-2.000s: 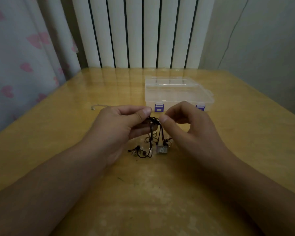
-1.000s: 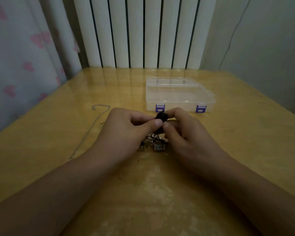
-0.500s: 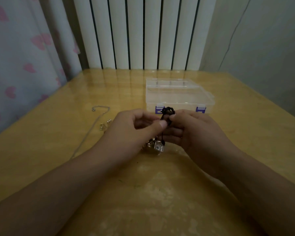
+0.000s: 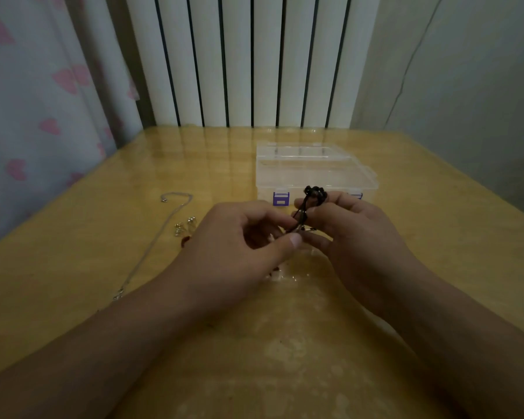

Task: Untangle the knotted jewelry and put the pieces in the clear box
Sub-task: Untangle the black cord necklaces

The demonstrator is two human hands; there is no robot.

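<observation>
The knotted black cord jewelry (image 4: 310, 204) is pinched between the fingers of the left hand (image 4: 236, 252) and right hand (image 4: 354, 237) above the tabletop (image 4: 436, 252), partly hiding the closed clear box (image 4: 315, 170) beyond, with a silver chain (image 4: 164, 228) and small charms (image 4: 183, 226) lying at left.

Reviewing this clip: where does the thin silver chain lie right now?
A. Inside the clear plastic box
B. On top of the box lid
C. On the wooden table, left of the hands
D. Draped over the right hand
C: the thin silver chain lies on the bare wooden table, left of the left hand, outside the closed clear plastic box.
</observation>
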